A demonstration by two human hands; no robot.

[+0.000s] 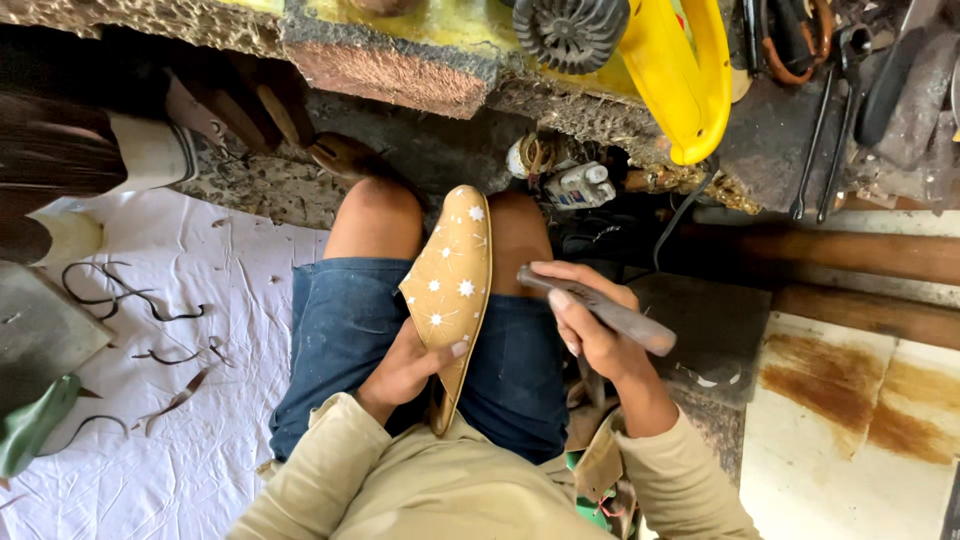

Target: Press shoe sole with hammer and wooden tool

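Seated person seen from above, knees pointing to 12 o'clock, blue denim shorts (345, 340), beige long sleeves.

Left hand (405, 368): grip closed round a tan pointed slipper (450, 285) w/ white star marks. Thumb lies across the upper near its lower edge, fingers underneath, mostly hidden. Slipper rests on the lap between the thighs, toe toward 12 o'clock, heel end toward the torso at 6, tilted a bit so the upper faces the camera.

Right hand (590, 325): grip pinched on a dark metal tool (600, 310), long & flat-ish, lying diagonal from 10 to 4 o'clock. Fingers wrapped over the shaft, thumb on top. Tool's upper-left tip sits just beside the slipper's right edge, at the slipper's 3 o'clock; can't tell if touching.

Around:
- 9 o'clock: white cloth (190, 400) on the floor w/ thin dark curled scraps (130, 295) scattered on it.
- Far left edge, approx 8 o'clock: green object (30, 425), partly cut off.
- 12–1 o'clock: yellow plastic handle (685, 80) of a machine w/ a black ribbed round part (570, 30) beside it, on a rough crusted tabletop (390, 70).
- 2 o'clock: dark hand tools (830, 130) in a heap, well apart from both hands.
- Just past the knees at 12–1: small white bottle (580, 185).
- 4 o'clock: pale board (850, 420) w/ brown stains.
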